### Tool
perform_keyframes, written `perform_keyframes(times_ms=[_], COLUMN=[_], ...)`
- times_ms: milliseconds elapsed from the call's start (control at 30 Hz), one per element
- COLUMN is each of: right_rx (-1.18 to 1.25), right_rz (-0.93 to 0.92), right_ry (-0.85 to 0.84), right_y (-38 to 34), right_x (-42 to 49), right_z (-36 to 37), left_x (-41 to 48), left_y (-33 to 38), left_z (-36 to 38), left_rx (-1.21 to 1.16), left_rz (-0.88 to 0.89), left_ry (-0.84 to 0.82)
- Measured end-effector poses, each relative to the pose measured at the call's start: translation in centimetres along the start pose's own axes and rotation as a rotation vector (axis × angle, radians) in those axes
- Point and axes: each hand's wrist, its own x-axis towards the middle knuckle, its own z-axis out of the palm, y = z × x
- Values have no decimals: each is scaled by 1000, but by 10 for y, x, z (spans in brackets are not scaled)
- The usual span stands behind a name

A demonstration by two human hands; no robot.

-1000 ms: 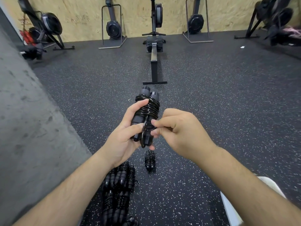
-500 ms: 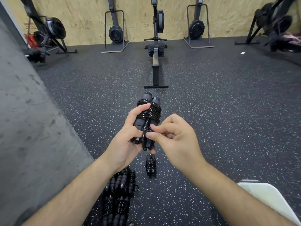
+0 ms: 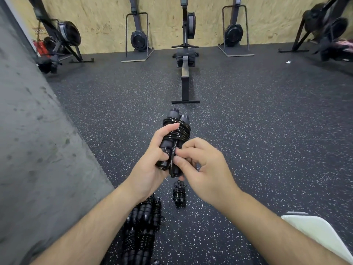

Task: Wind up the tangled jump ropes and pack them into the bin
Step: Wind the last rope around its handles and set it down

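One camera sits on the person's head. It looks forward and down. The left hand (image 3: 150, 165) and right hand (image 3: 208, 169), both holding the jump rope (image 3: 177, 131), are very near it, in the middle of the view. The arms (image 3: 91, 230) come in from 7 and 5 o'clock. The floor (image 3: 257, 131) runs away toward 12 o'clock, up to the far wooden wall (image 3: 210, 14). A grey wall (image 3: 38, 150) stands close at 9 o'clock. The wide lens bends the edges.

The floor (image 3: 267, 131) is dark rubber with small white specks. A grey concrete wall (image 3: 38, 150) runs along the left side. The far wall (image 3: 95, 20) is of pale wooden chipboard. Before it one rowing machine (image 3: 185, 73) lies flat in the middle, and two upright rowers (image 3: 138, 38) (image 3: 234, 32) stand beside it, one on each side.
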Motion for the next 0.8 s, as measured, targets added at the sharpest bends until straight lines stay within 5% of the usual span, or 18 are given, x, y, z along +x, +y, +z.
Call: perform_keyframes(times_ms=[200, 400, 800], right_rx=[137, 133, -108], right_rz=[145, 37, -136], right_ry=[231, 67, 22], right_y=[2, -1, 10], right_x=[1, 7, 7], right_z=[8, -6, -5], left_x=[4, 8, 5], left_y=[-3, 3, -11], left_z=[5, -1, 6], left_rx=[-30, -37, 86], left_rz=[24, 70, 85], left_ry=[2, 74, 75])
